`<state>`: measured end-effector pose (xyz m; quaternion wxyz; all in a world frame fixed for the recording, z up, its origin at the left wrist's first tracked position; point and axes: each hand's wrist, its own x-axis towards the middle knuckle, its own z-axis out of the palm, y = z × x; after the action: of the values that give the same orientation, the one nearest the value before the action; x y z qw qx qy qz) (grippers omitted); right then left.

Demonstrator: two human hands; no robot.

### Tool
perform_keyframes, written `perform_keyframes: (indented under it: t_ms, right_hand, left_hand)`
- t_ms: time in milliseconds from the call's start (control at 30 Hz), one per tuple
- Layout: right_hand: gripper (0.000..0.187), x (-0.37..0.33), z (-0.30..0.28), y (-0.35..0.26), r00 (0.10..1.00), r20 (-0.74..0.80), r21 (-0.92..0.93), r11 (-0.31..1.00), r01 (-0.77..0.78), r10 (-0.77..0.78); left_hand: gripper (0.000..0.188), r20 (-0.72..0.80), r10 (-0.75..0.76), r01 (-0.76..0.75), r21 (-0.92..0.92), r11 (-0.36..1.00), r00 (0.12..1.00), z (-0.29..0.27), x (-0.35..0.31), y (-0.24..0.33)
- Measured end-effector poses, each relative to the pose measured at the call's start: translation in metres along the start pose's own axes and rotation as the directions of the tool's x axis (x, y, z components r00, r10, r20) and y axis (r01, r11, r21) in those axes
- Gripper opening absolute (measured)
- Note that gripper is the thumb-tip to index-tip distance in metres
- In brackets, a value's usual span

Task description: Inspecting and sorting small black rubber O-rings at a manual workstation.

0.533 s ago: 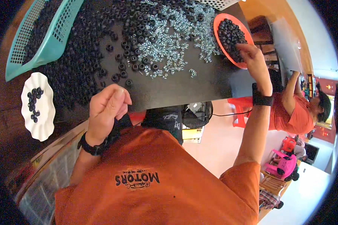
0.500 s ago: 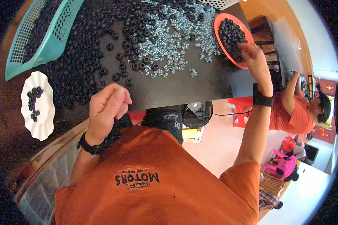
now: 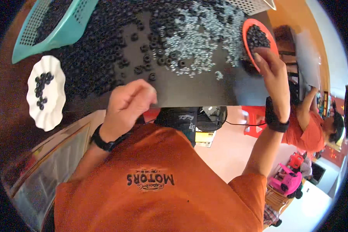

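Observation:
My left hand (image 3: 130,106) is held over the table's near edge, its fingers curled in and blurred. Whatever they may hold is hidden. By the near rim of an orange-red plate (image 3: 273,45) is my right hand (image 3: 273,75), its fingers bent and somewhat apart, with nothing visible in them. The plate bears a heap of small black parts (image 3: 258,37). Between the hands lies a spread of small silvery coil-like pieces (image 3: 199,48). Loose black rings (image 3: 147,58) border it on the left, merging into a dense mass of dark pieces (image 3: 89,65).
A teal perforated basket (image 3: 69,34) with dark pieces lies at the far left. Near it is a white scalloped plate (image 3: 55,104) with several black rings. A white perforated basket (image 3: 257,4) stands at the back. Another person (image 3: 307,123) is to the right, beyond a red stool (image 3: 253,120).
The view has shifted, so the table's contents appear farther right. Against the orange-red plate, my right hand has drawn back slightly toward me. My left hand stays near the table edge.

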<state>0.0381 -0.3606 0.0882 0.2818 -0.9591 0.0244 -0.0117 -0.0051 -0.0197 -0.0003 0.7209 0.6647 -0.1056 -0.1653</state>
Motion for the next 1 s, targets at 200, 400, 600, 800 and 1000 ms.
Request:
perform_keyframes:
  t_ms: [200, 400, 600, 800, 1000]
  right_hand:
    - [0.033, 0.008, 0.054, -0.079, 0.864, 0.274, 0.052, 0.903, 0.425, -0.423]
    - [0.021, 0.046, 0.095, -0.132, 0.747, 0.305, -0.016, 0.781, 0.625, -0.591]
    - [0.021, 0.096, 0.135, -0.142, 0.681, 0.217, -0.078, 0.683, 0.727, -0.700]
    - [0.020, 0.114, 0.162, -0.149, 0.680, 0.232, -0.095, 0.679, 0.728, -0.696]
    - [0.016, 0.110, 0.132, -0.149, 0.723, 0.301, -0.116, 0.729, 0.675, -0.622]
  left_hand:
    - [0.023, 0.175, 0.105, -0.128, 0.125, 0.984, 0.979, -0.008, 0.004, 0.005]
    - [0.022, 0.250, 0.223, -0.263, 0.140, 0.955, 0.942, -0.014, 0.001, 0.001]
    - [0.019, 0.256, 0.264, -0.306, 0.139, 0.942, 0.930, -0.016, 0.000, 0.005]
    - [0.018, 0.250, 0.341, -0.368, 0.068, 0.927, 0.906, -0.018, 0.001, -0.003]
    - [0.021, 0.262, 0.380, -0.407, 0.057, 0.912, 0.887, -0.020, 0.001, -0.002]
